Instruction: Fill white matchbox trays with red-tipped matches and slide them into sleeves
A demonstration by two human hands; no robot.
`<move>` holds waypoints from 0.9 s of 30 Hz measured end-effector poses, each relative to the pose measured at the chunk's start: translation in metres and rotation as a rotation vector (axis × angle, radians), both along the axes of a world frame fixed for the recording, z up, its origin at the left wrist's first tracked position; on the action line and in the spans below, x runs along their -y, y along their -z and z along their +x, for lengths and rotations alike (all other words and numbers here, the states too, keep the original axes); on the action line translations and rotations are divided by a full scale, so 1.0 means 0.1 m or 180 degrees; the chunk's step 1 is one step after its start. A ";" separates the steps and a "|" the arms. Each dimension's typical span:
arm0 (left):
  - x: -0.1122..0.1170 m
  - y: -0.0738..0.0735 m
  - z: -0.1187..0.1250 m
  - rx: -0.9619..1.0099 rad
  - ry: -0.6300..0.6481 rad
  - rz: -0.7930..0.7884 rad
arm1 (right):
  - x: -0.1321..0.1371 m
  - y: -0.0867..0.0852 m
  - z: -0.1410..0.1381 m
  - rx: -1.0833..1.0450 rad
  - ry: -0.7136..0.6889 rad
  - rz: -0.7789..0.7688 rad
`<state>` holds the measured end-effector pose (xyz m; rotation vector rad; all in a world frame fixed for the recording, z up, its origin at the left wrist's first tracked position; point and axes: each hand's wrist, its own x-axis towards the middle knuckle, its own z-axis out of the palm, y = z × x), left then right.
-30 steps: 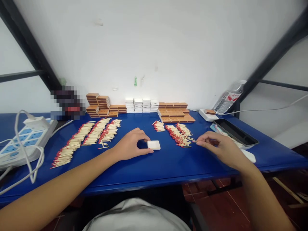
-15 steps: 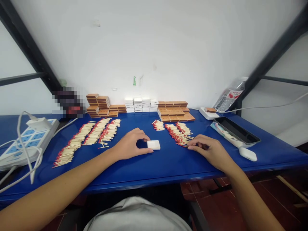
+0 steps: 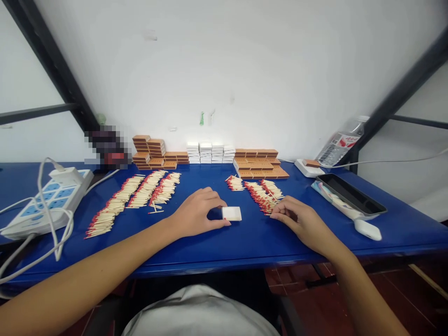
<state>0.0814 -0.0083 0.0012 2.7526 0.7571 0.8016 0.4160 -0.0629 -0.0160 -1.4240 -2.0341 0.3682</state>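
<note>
White and shallow, the small box (image 3: 232, 213) lies flat on the blue table (image 3: 245, 242) near its front edge, its left end pinched between the thumb and curled fingers of the left hand (image 3: 196, 215). Just to its right, the right hand (image 3: 297, 220) rests half-curled with its fingertips at the near end of a pile of red-tipped matches (image 3: 261, 196); whether it grips one cannot be told. Farther out lie long match rows (image 3: 136, 198), stacked boxes (image 3: 210, 153) against the wall and a power strip (image 3: 49, 196) at the left.

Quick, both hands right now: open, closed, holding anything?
Left hand: fingers closed on the white box.
Right hand: fingers curled at the edge of the matches; cannot tell whether it holds any.
</note>
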 end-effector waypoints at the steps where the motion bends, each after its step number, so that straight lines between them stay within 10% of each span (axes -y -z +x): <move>1: 0.00 0.00 0.00 0.0006 -0.0003 -0.0013 | 0.00 -0.01 -0.04 0.0001 -0.0033 0.0004; 27: -0.01 -0.01 -0.03 -0.0127 0.0095 0.0076 | 0.13 0.14 0.03 0.0071 0.0452 0.0099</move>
